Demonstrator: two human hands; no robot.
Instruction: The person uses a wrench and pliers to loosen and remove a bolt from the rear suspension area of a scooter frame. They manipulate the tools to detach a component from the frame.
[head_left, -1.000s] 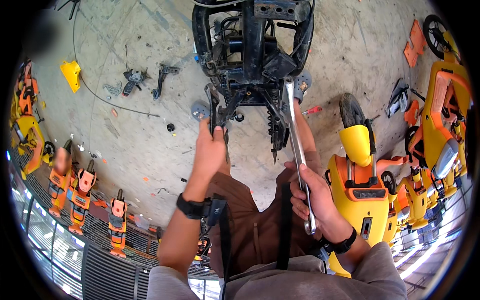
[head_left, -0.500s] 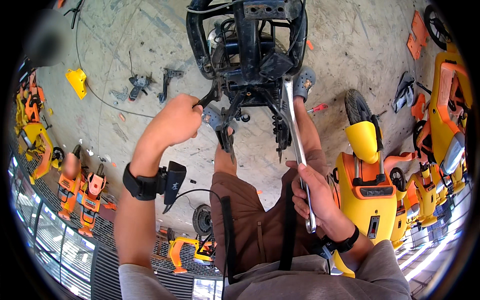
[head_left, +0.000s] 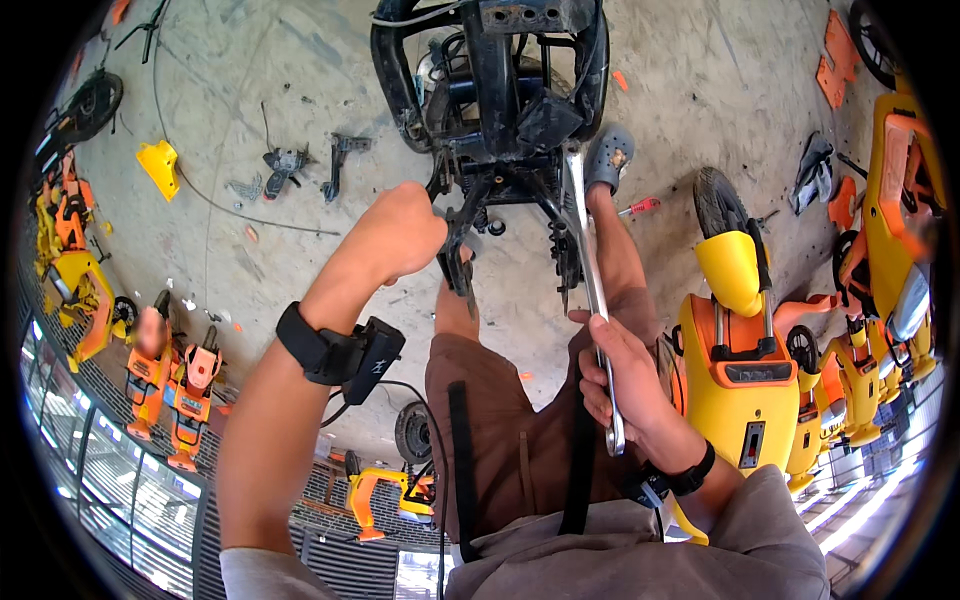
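At the far left, a row of orange and yellow scooters (head_left: 190, 390) curves along the edge; on the scuffed grey concrete floor (head_left: 240, 85) lie an angular yellow plastic piece (head_left: 157, 168), a thin dark cable (head_left: 255, 220) and two black metal parts (head_left: 343, 165); my left hand (head_left: 408, 238) is curled into a tight fist, knuckles up, around a dark wrench (head_left: 440, 180); only its head shows, against the frame's lower left corner, since my own fist hides the rest.

In the middle, ahead of my knees, stands the black frame (head_left: 495, 90); it is thick bent metal tube, dusty and scraped, with a drilled crosspiece on top, a boxy block (head_left: 548, 118) to one side, and a ridged coil spring (head_left: 556, 245) hanging below; a long silver wrench (head_left: 590, 245), smooth and shiny, slants from the frame's lower right corner down to my right hand (head_left: 638, 378), whose fingers wrap closed round the shaft, thumb lying along it.

To the right, my foot in a grey perforated clog (head_left: 612, 155) sits beside the frame, near a red-handled tool (head_left: 640, 206); a glossy yellow scooter (head_left: 740, 400) with a knobbly black tyre (head_left: 718, 203) crowds my right arm; beyond it lie a crumpled grey cloth (head_left: 813, 172) and a flat orange panel (head_left: 835, 62).
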